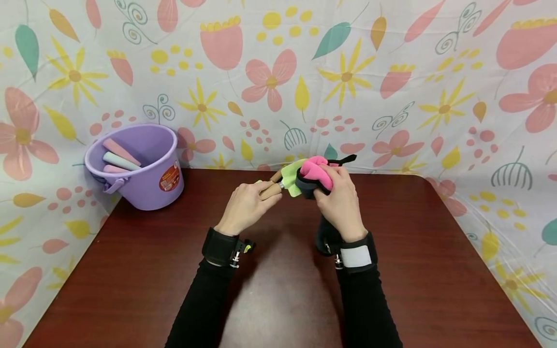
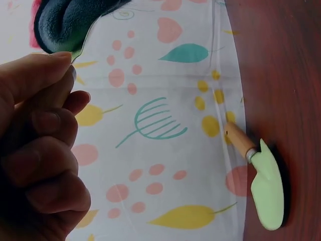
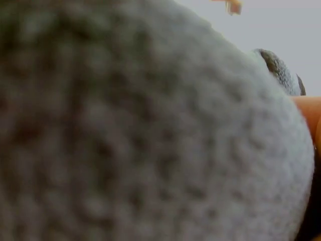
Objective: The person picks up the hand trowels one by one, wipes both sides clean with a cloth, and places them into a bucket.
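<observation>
In the head view, my left hand (image 1: pixel 245 205) grips the wooden handle (image 1: pixel 271 191) of a small garden trowel with a light green blade (image 1: pixel 292 180). My right hand (image 1: pixel 341 200) holds a bunched cloth, pink (image 1: pixel 316 171) on one side and dark grey on the other, against that blade. A dark grey end of the cloth hangs below the right hand. Grey fuzzy cloth (image 3: pixel 150 125) fills most of the right wrist view and hides the fingertips. A second light green garden tool (image 2: pixel 268 193) with a wooden handle lies near the table's back edge.
A purple bucket (image 1: pixel 174 159) stands at the table's back left, with several pastel sticks (image 1: pixel 122 159) inside. The dark red-brown table (image 1: pixel 278 299) meets a flower-printed sheet (image 1: pixel 270 121) hanging behind it. A black strap (image 1: pixel 345 159) sticks out beyond the right hand.
</observation>
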The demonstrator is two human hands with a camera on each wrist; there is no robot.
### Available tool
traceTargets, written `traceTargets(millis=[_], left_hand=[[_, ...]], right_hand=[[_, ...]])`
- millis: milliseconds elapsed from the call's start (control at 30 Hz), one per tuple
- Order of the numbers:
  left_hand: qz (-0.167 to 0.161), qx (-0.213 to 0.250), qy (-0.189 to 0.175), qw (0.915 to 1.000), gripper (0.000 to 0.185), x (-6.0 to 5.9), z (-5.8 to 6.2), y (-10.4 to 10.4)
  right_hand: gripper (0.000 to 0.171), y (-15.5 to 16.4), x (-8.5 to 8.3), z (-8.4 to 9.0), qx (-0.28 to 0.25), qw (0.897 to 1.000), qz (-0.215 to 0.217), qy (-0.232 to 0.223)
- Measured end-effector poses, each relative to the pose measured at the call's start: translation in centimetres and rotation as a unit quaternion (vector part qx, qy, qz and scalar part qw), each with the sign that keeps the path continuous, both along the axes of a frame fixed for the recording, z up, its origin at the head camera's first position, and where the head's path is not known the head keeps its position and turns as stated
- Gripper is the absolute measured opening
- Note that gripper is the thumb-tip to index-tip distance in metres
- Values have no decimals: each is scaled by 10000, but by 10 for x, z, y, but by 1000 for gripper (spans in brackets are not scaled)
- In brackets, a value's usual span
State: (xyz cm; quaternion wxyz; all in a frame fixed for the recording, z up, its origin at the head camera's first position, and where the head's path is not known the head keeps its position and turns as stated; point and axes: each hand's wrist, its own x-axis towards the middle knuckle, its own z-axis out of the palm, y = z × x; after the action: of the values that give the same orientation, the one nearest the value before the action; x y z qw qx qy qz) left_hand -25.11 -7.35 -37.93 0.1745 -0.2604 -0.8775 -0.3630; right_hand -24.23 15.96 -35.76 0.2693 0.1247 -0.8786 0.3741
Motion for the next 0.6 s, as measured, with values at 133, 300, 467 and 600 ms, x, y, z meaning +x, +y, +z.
traceTargets(millis=[133,300,467,600], left_hand=[[-64,322,-440,9985,32,-2,-2,0],[-124,534,-770,9955,38,-2,-2,-1],[-87,448,-696,9965,35,-1,-1,2],[73,302,-336,9990,33,0,-1,6]], right_hand=[[47,7,1,3,-242,9989,-301,281],[43,15,3,8,-705,9932,-519,771],[41,15,5,12,-754,9895,-480,1132],[44,8,3,10,-585,9894,-123,1322]])
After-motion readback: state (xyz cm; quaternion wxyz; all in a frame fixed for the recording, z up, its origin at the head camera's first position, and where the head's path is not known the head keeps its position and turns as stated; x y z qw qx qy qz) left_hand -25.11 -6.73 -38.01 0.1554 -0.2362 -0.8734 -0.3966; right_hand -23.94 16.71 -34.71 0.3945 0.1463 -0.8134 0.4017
